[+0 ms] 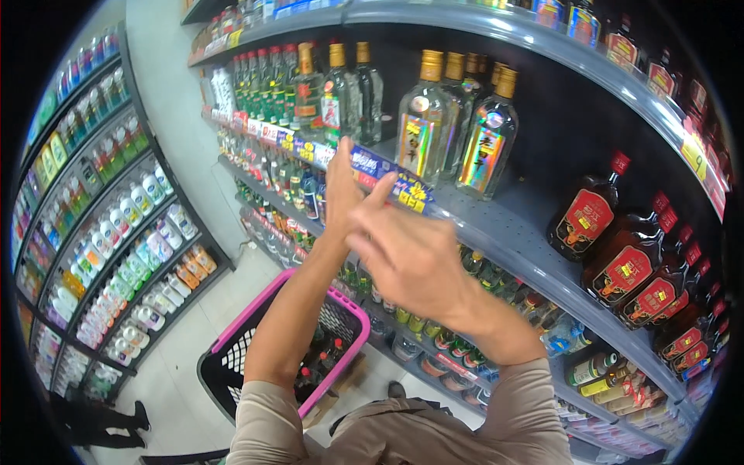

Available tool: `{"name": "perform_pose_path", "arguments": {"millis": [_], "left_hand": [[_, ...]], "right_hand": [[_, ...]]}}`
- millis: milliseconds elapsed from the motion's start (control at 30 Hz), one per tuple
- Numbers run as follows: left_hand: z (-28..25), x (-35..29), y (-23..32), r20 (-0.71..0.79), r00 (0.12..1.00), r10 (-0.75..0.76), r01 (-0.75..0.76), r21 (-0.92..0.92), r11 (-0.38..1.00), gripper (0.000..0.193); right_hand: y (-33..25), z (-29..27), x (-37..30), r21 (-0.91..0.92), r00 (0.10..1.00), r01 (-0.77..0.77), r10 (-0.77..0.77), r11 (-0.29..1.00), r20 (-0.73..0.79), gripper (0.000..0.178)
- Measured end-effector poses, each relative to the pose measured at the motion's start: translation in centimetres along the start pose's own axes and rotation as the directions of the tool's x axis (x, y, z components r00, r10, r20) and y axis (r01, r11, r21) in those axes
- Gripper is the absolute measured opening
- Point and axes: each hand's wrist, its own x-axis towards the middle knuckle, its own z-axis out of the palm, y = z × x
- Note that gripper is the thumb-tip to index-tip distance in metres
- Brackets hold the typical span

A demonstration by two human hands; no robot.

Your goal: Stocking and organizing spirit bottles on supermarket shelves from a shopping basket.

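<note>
Right hand (pixel 411 256) open, empty, just below shelf-edge label strip (pixel 387 177); left hand (pixel 341 182) open, touching strip.

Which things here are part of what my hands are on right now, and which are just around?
In hand:
- left hand and right hand, both empty, at the price strip on the shelf edge
- clear gold-capped bottles just above it

Just around:
- pink-rimmed shopping basket with bottles inside
- dark red-labelled bottles
- drinks rack across the aisle
</note>
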Motion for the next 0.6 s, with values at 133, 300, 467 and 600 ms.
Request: {"name": "perform_pose_path", "arguments": {"millis": [133,300,467,600], "left_hand": [[-7.7,-8.6,-0.8,-0.044,0.971,-0.233,0.23,-0.075,0.97,0.076],[-17.0,-22.3,-2.2,0.115,0.702,-0.703,0.675,0.206,0.708,0.058],[-23.9,-32.8,1.0,0.257,0.346,-0.902,0.893,0.204,0.401,0.05],[-27.0,-36.2,3.9,0.21,0.221,-0.952,0.971,0.04,0.234,0.049]], "right_hand": [[-2.9,5.0,-3.4,0.182,0.961,-0.179,0.132,0.967,0.241,0.025],[-4.1,13.4,-8.2,0.246,0.733,-0.556,0.329,0.794,0.595,0.025],[-5.5,22.0,-13.7,0.166,0.413,-0.827,0.381,0.537,0.827,0.025],[-8.7,26.8,-18.4,0.066,0.168,-0.955,0.344,0.289,0.924,0.027]]}}
